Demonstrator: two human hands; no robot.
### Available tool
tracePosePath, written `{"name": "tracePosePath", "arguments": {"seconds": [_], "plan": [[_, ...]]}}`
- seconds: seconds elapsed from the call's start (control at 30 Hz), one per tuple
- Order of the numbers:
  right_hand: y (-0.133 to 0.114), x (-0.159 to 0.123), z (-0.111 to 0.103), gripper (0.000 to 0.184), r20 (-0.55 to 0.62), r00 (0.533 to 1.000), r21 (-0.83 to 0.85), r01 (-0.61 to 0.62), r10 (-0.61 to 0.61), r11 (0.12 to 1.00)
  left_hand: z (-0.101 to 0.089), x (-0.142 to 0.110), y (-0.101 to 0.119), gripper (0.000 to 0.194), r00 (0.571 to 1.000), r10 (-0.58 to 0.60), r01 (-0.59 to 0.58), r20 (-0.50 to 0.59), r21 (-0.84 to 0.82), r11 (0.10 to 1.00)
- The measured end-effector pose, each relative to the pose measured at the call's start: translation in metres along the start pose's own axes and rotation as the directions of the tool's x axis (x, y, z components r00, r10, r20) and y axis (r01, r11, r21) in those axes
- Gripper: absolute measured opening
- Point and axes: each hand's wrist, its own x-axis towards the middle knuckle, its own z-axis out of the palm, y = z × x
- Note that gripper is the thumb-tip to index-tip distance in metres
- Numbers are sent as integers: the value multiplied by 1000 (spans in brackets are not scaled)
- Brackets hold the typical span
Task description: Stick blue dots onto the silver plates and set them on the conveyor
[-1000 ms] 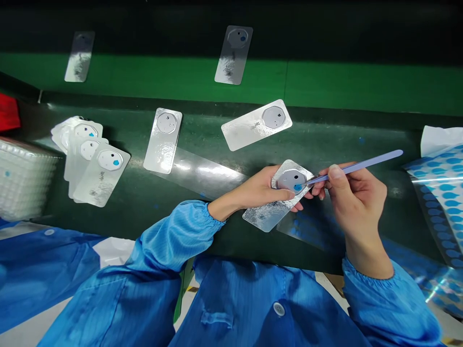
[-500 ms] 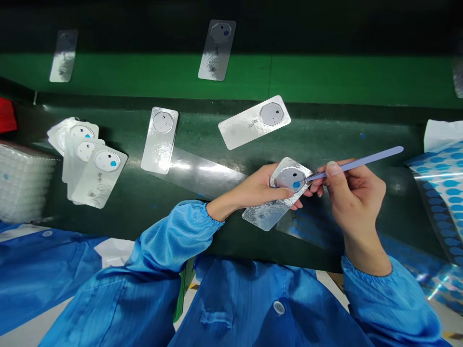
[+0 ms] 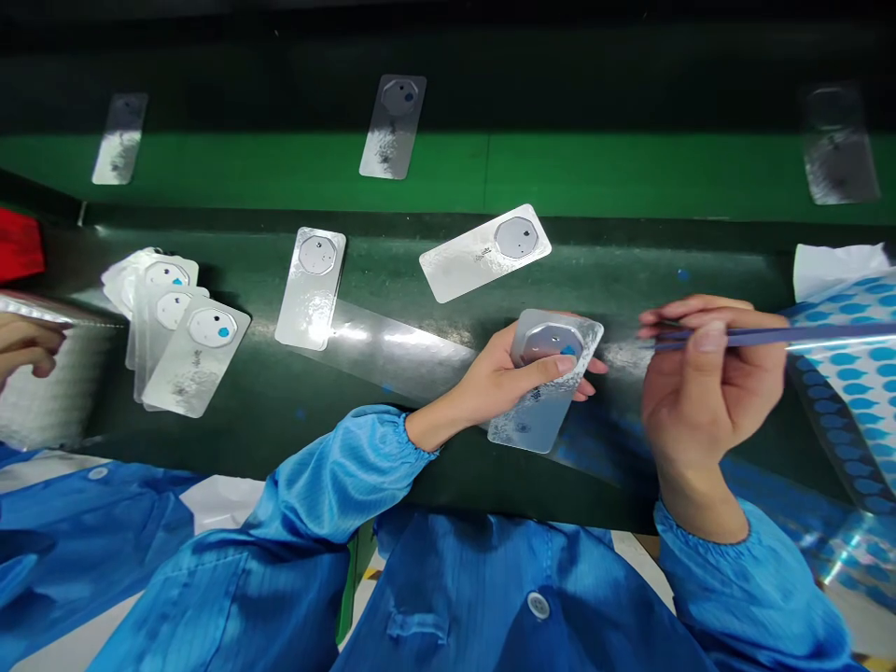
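Green matting [image 3: 420, 280] covered the bench. Left hand [image 3: 511, 373] pinched a silver panel [image 3: 542, 392] by its long edges, thumb across the camera ring near a blue dot [image 3: 568, 351]. Right hand [image 3: 707, 392], just beside, pinched tweezers [image 3: 770, 334] closed. Panel appeared thin, light, stiff and scratch-prone; edge grip seemed advisable. Sticker sheet [image 3: 854, 373] lay beyond the right hand.
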Motion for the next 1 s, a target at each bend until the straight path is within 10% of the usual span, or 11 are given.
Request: {"name": "tracePosePath", "arguments": {"seconds": [0.23,0.7,1.0], "plan": [[5,-17,1,36,443,777,-130,-439,448,889,-2,-2,-12,66,971,135,-129,-199,39,991],[21,-30,8,16,338,864,-43,-383,374,923,9,-6,-25,62,952,287,-272,-105,135,953],[22,-28,13,15,370,834,-6,-438,409,899,3,-9,-21,66,960,199,-176,-197,128,976]]}}
